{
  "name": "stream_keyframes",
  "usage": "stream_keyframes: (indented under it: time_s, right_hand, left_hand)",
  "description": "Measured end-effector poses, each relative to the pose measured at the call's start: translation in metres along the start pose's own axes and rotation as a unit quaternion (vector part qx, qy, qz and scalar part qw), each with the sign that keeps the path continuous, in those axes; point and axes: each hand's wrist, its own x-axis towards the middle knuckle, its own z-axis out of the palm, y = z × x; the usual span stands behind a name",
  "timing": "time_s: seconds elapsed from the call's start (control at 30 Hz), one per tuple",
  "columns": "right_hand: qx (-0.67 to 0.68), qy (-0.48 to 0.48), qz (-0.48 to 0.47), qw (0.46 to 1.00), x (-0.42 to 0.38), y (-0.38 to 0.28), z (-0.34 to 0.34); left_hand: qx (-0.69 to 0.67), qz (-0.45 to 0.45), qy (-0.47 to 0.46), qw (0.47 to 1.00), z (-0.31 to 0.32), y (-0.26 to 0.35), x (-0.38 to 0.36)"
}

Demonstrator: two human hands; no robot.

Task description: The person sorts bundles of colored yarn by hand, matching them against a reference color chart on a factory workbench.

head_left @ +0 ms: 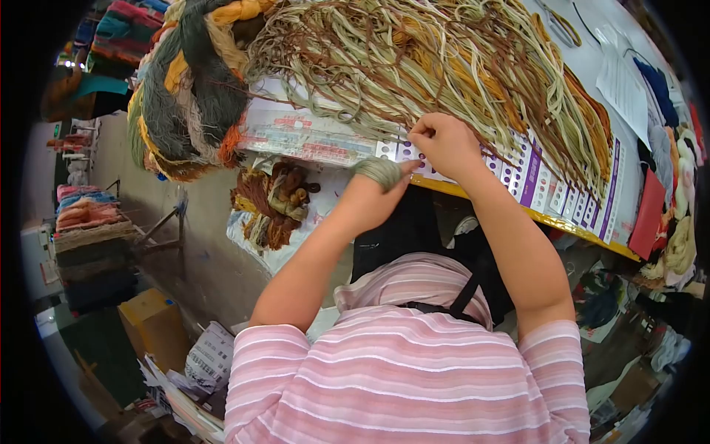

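Observation:
My left hand [373,194] has greenish-grey yarn [379,172] wound around its fingers, just below the table's front edge. My right hand [444,144] is pinched shut on a thin strand at a punched white card [551,189] with purple stripes that lies along that edge. A big fan of cut yarn strands [414,55], in olive, cream, brown and mustard, spreads over the table above both hands. My pink striped shirt fills the bottom of the view.
A thick twisted bundle of grey, orange and cream yarn [181,89] hangs at the table's left end. Brown yarn skeins [272,198] lie on a bag on the floor. Papers [625,89] and scissors [562,22] lie at the far right. A yellow box [151,318] stands on the floor.

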Motion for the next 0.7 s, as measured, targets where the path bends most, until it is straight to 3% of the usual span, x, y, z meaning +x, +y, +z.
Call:
stream_keyframes:
  time_s: [0.07,0.17,0.2,0.27,0.3,0.37,0.4,0.5,0.6,0.67,0.7]
  right_hand:
    - [-0.01,-0.003,0.025,1.0,0.005,-0.001,0.001]
    - [0.076,-0.009,0.021,0.997,0.022,-0.001,0.0]
    - [0.207,0.021,0.009,0.978,0.027,-0.001,-0.005]
    - [0.459,0.08,-0.013,0.885,0.027,-0.025,-0.027]
    - [0.393,0.136,-0.042,0.908,0.025,-0.024,-0.027]
    - [0.249,0.246,-0.097,0.932,0.015,-0.02,-0.028]
    - [0.261,0.224,-0.116,0.932,0.005,-0.019,-0.023]
    - [0.128,0.097,-0.133,0.978,-0.026,-0.02,-0.019]
    - [0.077,0.118,-0.137,0.98,-0.018,-0.013,-0.002]
    - [-0.001,0.11,-0.139,0.984,-0.01,-0.013,-0.002]
    - [0.027,0.108,-0.126,0.986,-0.011,-0.014,-0.001]
  left_hand:
    - [0.055,-0.093,-0.055,0.993,0.0,0.011,0.0]
    - [0.078,-0.045,-0.016,0.996,0.004,0.007,-0.001]
    - [0.008,-0.078,-0.022,0.997,0.003,0.007,-0.001]
    - [-0.13,-0.144,-0.035,0.98,-0.005,0.008,-0.002]
    - [-0.267,-0.185,-0.011,0.946,-0.013,0.013,-0.005]
    - [-0.52,-0.254,0.039,0.815,-0.034,0.038,-0.007]
    - [-0.547,-0.257,0.061,0.794,-0.039,0.047,-0.007]
    - [-0.537,-0.247,0.056,0.804,-0.044,0.062,-0.009]
    - [-0.368,-0.233,-0.05,0.899,-0.034,0.038,-0.006]
    - [-0.437,-0.262,-0.019,0.86,-0.024,0.037,-0.004]
    - [-0.471,-0.276,-0.004,0.838,-0.02,0.035,-0.005]
